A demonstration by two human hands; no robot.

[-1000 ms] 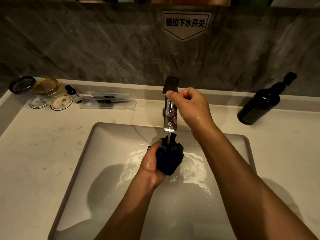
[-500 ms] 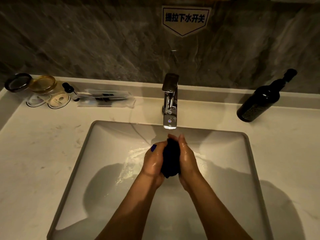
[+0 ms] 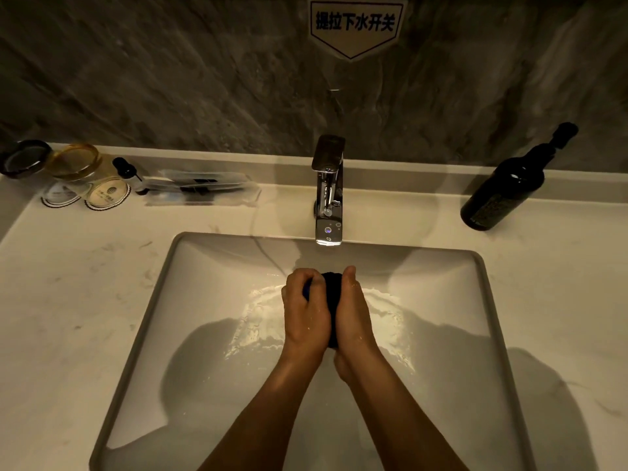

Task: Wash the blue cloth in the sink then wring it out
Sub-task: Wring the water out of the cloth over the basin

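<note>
The blue cloth (image 3: 332, 294) is bunched into a dark wad, squeezed between both hands over the middle of the white sink (image 3: 159, 283). My left hand (image 3: 304, 314) grips it from the left with fingers curled over its top. From the right, my right hand (image 3: 353, 311) wraps around the wad. Only a narrow strip of cloth shows between the hands. The chrome tap (image 3: 328, 195) stands just behind them; no water stream is visible from its spout. The basin floor is wet.
A dark pump bottle (image 3: 506, 188) stands on the counter at the right. At the back left are two glasses (image 3: 73, 161), round coasters (image 3: 105, 197) and a clear wrapped toiletry pack (image 3: 200, 186). A grey stone wall with a sign rises behind the tap.
My right hand left the tap handle and came down onto the cloth. The water stream stopped. Both hands now close tighter around the wad, the left fingers curling over its top.
</note>
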